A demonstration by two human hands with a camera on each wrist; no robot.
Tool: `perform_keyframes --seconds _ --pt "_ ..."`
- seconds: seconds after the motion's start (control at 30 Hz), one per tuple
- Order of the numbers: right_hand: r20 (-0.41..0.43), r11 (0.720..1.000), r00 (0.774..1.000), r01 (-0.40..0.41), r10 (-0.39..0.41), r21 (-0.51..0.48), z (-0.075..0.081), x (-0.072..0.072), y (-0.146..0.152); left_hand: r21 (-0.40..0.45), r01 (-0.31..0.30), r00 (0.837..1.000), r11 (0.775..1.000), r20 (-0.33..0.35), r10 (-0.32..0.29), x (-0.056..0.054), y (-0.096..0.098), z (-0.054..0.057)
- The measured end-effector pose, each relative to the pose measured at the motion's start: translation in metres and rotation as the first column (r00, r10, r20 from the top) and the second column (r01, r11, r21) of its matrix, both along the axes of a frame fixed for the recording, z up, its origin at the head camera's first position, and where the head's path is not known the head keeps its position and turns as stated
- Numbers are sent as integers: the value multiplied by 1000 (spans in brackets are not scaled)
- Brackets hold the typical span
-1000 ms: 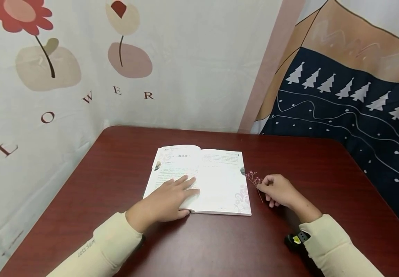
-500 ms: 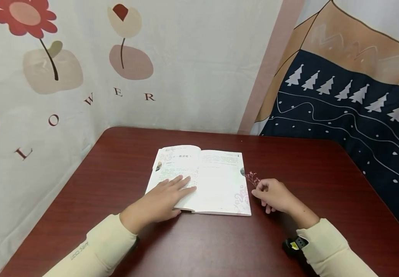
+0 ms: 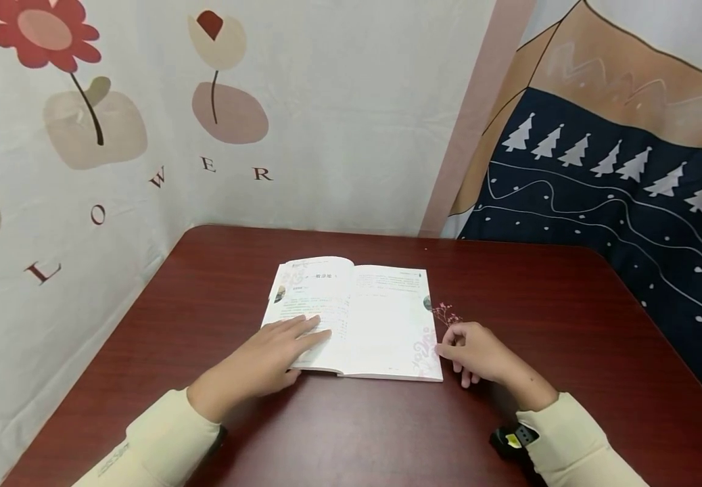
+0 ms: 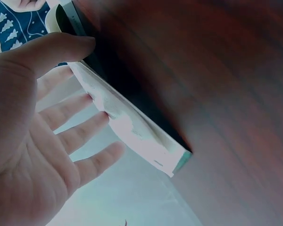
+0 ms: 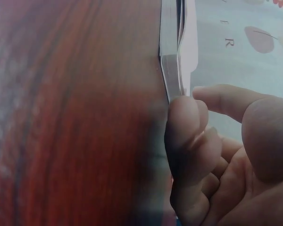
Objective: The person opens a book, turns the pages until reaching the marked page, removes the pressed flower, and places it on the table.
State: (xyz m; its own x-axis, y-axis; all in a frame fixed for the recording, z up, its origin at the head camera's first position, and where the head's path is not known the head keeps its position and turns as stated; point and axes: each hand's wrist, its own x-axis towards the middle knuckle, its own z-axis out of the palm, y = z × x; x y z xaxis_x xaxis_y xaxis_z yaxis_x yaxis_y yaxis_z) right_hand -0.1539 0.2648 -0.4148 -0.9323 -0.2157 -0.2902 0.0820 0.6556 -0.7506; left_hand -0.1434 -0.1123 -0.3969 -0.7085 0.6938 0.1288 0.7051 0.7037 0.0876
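Note:
An open book lies on the table. My left hand rests with fingers outstretched on its left page, the thumb by the front edge. In the left wrist view those fingers are spread along the page. At the book's right edge my right hand has curled fingers, its thumb tip over the page margin. Seen from the right wrist, thumb and forefinger close on the corner of the book. A small sprig of pink dried flowers lies just beyond the right hand, its lower stem hidden.
The dark red wooden table ends at a white curtain printed with flowers and letters. A navy cloth with white trees hangs along the right. A black device sits at the right cuff.
My right hand has moved from the flower sprig left and nearer to me, to the book's edge, leaving the sprig there. My left hand has slid back left over the page.

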Motion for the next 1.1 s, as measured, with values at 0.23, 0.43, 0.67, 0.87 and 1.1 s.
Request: perform_keyframes --seconds 0.23,0.43,0.67,0.87,1.1 --pt "12 998 998 -55 55 -42 -1 3 1 24 30 998 999 -62 -28 2 -9 2" --pt "-5 995 997 -82 81 -63 -1 4 2 43 -7 993 999 -114 12 3 -16 8" --pt "-7 994 997 -83 82 -76 -4 5 3 32 -82 983 996 -161 86 3 -25 15" --pt "-4 992 997 -82 82 -95 -6 5 4 48 -112 968 993 -223 120 1 -32 26" --pt "-3 992 996 -84 84 -100 -6 4 5 45 -205 942 978 -261 210 0 -34 40"
